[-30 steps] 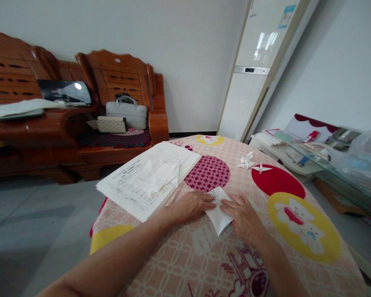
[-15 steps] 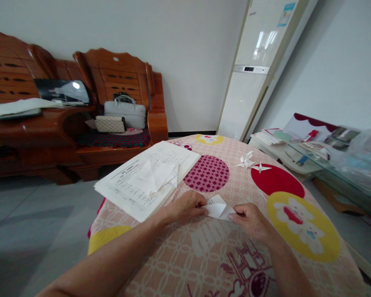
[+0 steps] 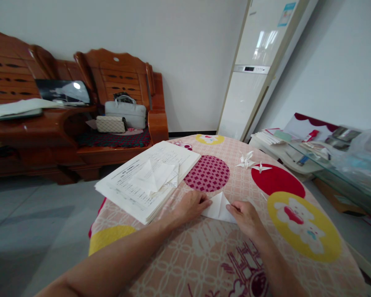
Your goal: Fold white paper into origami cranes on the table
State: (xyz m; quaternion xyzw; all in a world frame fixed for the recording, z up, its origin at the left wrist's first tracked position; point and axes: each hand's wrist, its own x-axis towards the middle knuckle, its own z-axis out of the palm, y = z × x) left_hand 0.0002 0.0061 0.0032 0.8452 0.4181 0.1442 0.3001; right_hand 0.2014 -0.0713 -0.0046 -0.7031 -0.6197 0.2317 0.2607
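A small sheet of white paper, folded to a triangle-like shape with a crease down its middle, lies low over the tablecloth. My left hand pinches its left side between thumb and fingers. On the other side, my right hand is closed on the paper's right edge near the upper part. Left of the hands, a thick stack of printed sheets carries more folded white paper. Beyond my right hand stand folded paper cranes, one with spread wings on the red dot.
The round table has a patterned pink cloth. A wooden bench with bags stands at the back left. At the back is a tall white air conditioner. A glass-topped stand with clutter is on the right.
The paper has gone from a partly lifted flap with print showing to a flatter white triangular shape. My right hand has shifted slightly up and towards the left hand.
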